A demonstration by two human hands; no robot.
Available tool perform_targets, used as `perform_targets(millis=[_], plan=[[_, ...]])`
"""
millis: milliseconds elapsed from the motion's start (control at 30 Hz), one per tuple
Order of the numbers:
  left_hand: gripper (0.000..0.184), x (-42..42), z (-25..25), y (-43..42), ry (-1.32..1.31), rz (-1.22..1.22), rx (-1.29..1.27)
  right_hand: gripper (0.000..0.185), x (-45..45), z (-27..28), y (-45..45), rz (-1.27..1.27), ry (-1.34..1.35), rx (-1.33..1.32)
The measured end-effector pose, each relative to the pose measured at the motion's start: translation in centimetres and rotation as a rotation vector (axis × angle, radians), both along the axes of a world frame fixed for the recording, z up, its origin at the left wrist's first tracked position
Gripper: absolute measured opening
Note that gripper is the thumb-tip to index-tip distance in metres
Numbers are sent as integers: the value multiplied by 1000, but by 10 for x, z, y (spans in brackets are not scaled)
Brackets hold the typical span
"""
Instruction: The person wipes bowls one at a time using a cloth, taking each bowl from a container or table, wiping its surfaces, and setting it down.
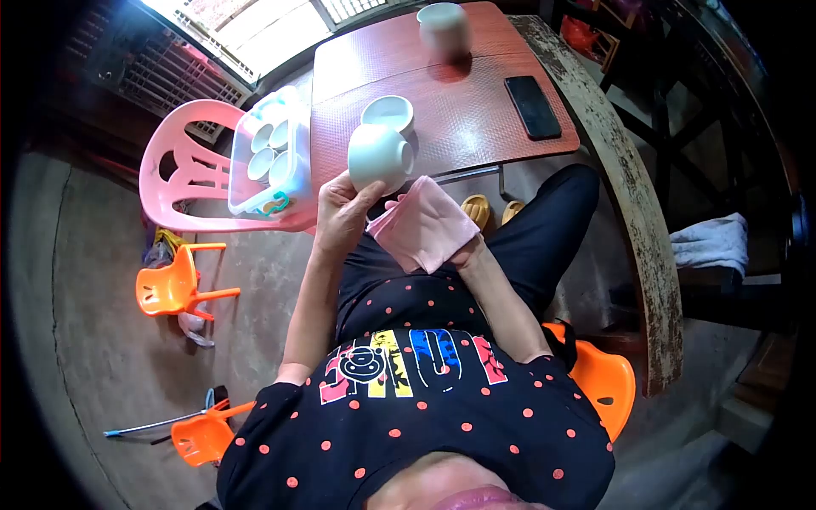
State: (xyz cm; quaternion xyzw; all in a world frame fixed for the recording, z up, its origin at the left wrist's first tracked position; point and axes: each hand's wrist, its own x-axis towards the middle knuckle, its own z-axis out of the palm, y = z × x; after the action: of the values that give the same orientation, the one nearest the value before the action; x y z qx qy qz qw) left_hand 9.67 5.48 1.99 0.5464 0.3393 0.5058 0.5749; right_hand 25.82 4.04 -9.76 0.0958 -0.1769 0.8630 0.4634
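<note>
A left hand (342, 211) is gripping a round white ceramic-looking bowl (372, 158) near a red counter (463, 110), its likely slick, breakable wall inviting a rim-and-foot hold. A soft pink cloth (427, 228) is leaving the right hand's (467, 252) grip unclear.

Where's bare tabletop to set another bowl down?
Table: between the standing bowl and phone; also between that bowl and the blurred white crockery at the far edge. Crowded: near side of that bowl, with left hand, held bowl, pink cloth, right hand.

Bowl (374, 161) left of cloth (427, 225), tub (295, 183) farther left on chair (152, 161), phone (533, 107) right on table (476, 98).
</note>
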Motion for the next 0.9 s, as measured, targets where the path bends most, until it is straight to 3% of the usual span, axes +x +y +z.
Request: perform_targets(millis=[67, 200, 233, 300, 433, 467, 533, 633, 667, 733, 800, 900], plan=[[22, 3, 2, 7, 134, 15, 77, 43, 3, 2, 0, 126, 87, -175], [22, 7, 23, 38, 269, 27, 201, 43, 5, -29, 10, -155, -205, 41], [25, 4, 25, 51, 403, 20, 236, 43, 7, -32, 12, -206, -285, 66], [26, 0, 23, 76, 706, 59, 365, 43, 11, -42, 21, 40, 169, -167], [26, 8, 7, 105, 1026, 104, 546, 44, 24, -46, 27, 5, 146, -328], [26, 8, -1, 111, 1061, 95, 623, 45, 24, -45, 28, 17, 218, -207], [29, 12, -13, 124, 1222, 90, 654, 44, 27, -43, 26, -381, -603, 318], [24, 13, -25, 132, 1279, 80, 694, 42, 20, -63, 31, -705, -1187, 635], [22, 13, -25, 133, 1316, 61, 690, 41, 19, -65, 31, -741, -1156, 647], [17, 13, -25, 134, 1388, 26, 684, 41, 18, -66, 31, -499, -639, 454], [15, 12, -29, 138, 1444, -5, 644, 41, 22, -49, 30, 69, 312, 19], [15, 15, -29, 140, 1468, -57, 589, 41, 21, -48, 31, -35, 176, 68]])
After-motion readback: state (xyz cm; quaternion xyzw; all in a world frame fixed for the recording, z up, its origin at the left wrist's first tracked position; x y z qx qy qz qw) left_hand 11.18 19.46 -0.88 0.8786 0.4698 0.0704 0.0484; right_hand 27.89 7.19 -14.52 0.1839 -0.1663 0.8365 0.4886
